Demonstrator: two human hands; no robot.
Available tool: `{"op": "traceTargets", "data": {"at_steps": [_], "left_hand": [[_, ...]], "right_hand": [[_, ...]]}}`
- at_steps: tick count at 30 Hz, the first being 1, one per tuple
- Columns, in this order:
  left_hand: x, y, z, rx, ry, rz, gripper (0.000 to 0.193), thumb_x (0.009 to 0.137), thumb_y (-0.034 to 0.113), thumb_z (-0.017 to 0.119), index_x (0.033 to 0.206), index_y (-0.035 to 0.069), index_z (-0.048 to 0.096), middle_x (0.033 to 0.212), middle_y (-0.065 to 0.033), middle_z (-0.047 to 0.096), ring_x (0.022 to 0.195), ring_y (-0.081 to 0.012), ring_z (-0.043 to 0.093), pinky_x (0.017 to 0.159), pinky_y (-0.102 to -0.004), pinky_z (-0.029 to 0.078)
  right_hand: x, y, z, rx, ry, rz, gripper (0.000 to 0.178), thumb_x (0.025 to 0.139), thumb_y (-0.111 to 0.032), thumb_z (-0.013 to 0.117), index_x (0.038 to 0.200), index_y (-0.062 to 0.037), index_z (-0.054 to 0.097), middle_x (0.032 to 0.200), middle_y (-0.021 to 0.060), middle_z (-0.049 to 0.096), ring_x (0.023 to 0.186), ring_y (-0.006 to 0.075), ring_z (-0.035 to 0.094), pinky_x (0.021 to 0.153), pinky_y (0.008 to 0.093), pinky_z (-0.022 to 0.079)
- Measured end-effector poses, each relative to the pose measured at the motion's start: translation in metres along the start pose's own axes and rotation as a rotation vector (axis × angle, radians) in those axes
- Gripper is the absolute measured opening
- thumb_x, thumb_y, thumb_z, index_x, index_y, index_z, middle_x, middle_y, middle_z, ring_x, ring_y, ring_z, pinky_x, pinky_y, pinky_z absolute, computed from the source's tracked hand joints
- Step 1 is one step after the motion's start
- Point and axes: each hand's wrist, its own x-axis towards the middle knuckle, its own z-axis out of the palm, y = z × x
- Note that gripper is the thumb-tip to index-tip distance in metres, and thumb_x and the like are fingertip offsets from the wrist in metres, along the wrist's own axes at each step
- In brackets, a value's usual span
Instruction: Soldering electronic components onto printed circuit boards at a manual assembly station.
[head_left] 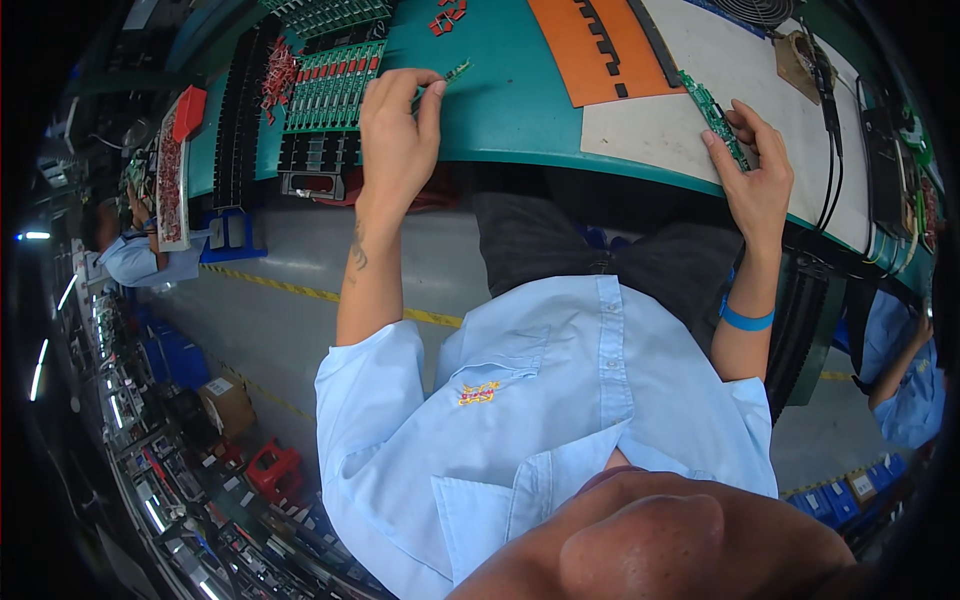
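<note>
My left hand (400, 130) pinches a small narrow green circuit board (456, 71) between thumb and fingertips, just above the teal bench top (500, 105). Left of it lie rows of green circuit boards (335, 85) in a black tray. My right hand (757, 178), with a blue wristband (745, 318) on that arm, grips the near end of a long green circuit board strip (712, 112), which lies slanted on a white mat (650, 130) at the bench's front edge.
An orange mat (590, 50) with black pieces lies behind the white one. Small red parts (446, 18) and a heap of red components (276, 75) sit on the bench. Black cables (830, 160) hang at the right. Co-workers in light blue sit at the left (135, 258) and right (905, 395).
</note>
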Motion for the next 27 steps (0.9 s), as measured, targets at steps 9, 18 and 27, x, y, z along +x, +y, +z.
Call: {"op": "traceTargets", "data": {"at_steps": [9,18,27], "left_hand": [[0.022,-0.075,-0.065,0.507,0.067,-0.074,0.014,0.092,0.016,0.064,0.101,0.007,0.067,0.095,-0.0083,0.069,0.088,-0.0283,0.061,0.080,-0.0403,0.048],[0.017,-0.055,-0.048,0.596,0.127,-0.080,0.023,0.090,0.023,0.067,0.107,0.008,0.066,0.104,-0.0102,0.067,0.096,-0.0299,0.061,0.084,-0.0409,0.047],[0.052,-0.026,0.048,0.284,0.118,0.019,0.027,0.087,0.021,0.070,0.108,0.005,0.066,0.102,-0.0114,0.065,0.095,-0.0327,0.060,0.081,-0.0417,0.051]], "right_hand": [[-0.001,0.008,0.000,0.019,0.048,-0.044,0.042,0.079,-0.011,0.081,0.118,-0.0040,0.069,0.100,0.0084,0.070,0.087,0.0183,0.063,0.080,0.0283,0.052],[-0.002,0.009,0.000,0.023,0.035,-0.011,0.036,0.083,-0.007,0.077,0.118,-0.0025,0.069,0.099,0.0076,0.070,0.085,0.0158,0.059,0.077,0.0265,0.049],[-0.004,0.006,0.000,0.005,0.078,0.011,0.032,0.083,-0.005,0.076,0.114,-0.0015,0.071,0.098,0.0080,0.071,0.082,0.0156,0.060,0.075,0.0257,0.050]]}}
